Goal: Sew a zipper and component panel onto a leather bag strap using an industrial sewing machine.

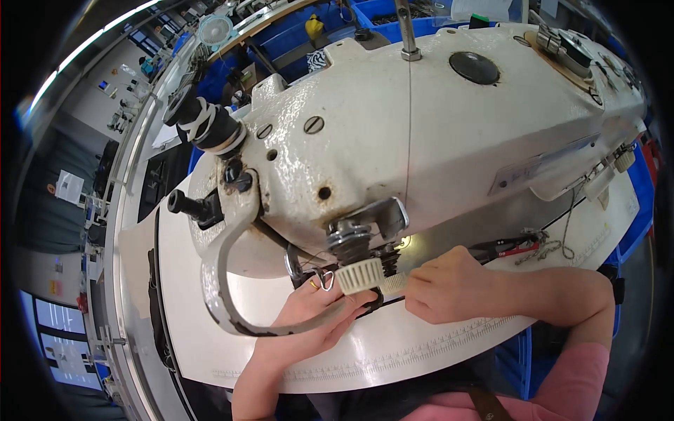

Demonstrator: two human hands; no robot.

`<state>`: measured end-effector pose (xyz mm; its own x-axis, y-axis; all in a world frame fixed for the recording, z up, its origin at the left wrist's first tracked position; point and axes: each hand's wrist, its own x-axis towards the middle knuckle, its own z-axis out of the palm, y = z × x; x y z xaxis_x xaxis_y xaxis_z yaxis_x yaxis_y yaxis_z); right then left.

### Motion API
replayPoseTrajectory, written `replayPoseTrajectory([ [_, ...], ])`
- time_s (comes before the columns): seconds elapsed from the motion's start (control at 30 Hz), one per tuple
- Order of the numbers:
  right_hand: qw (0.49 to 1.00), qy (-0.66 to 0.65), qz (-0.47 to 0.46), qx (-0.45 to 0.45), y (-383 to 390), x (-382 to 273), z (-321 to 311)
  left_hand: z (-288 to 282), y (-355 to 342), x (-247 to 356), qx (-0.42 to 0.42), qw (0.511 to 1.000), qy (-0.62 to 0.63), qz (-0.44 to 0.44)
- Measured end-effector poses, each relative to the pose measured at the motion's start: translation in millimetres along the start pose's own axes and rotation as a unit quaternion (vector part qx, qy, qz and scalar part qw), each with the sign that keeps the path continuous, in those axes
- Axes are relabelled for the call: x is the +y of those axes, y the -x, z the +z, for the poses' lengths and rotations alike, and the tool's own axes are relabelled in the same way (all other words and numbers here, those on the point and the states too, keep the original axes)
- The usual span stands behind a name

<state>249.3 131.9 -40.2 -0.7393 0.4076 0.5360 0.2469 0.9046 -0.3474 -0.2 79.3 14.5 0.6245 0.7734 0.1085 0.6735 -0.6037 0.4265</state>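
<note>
A white industrial sewing machine (449,133) fills the middle of the view. Under its head, my left hand (305,323) reaches in behind the curved metal lever (223,281), its fingers closed on a narrow black strip (377,302). A ring is on one of its fingers. Just right of the ribbed cream knob (361,276), my right hand (453,286) is closed with the fingers curled under, at the other end of the strip. What its fingertips grip is hidden. The needle area is mostly covered by the knob and the machine's head.
On the pale machine table (372,358), a printed ruler scale runs along the near edge. A tool with black and red handles (509,245) lies right of my right hand, beside a grey cord (562,242). Blue bins (281,52) stand behind the machine, and a small fan (215,30) is farther back.
</note>
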Motion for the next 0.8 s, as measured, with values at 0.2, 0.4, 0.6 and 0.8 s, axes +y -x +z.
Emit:
replayPoseTrajectory([
  [0.2, 0.991, 0.116, 0.009, -0.072, -13.2, -8.8, -3.6, 19.4, 9.4, 14.3, 0.114, 0.991, -0.062, -0.032],
  [0.4, 0.994, 0.06, -0.005, -0.086, -8.7, -12.9, -1.1, 28.7, 14.1, 6.9, 0.125, 0.988, -0.089, 0.001],
  [0.6, 0.998, 0.049, -0.019, -0.031, -6.7, -10.4, 4.8, 29.4, 14.6, -0.5, 0.141, 0.988, -0.054, 0.029],
  [0.8, 0.977, 0.161, -0.05, -0.133, -25.3, -3.1, -8.0, 19.6, 1.3, -18.1, 0.152, 0.984, -0.068, 0.055],
])
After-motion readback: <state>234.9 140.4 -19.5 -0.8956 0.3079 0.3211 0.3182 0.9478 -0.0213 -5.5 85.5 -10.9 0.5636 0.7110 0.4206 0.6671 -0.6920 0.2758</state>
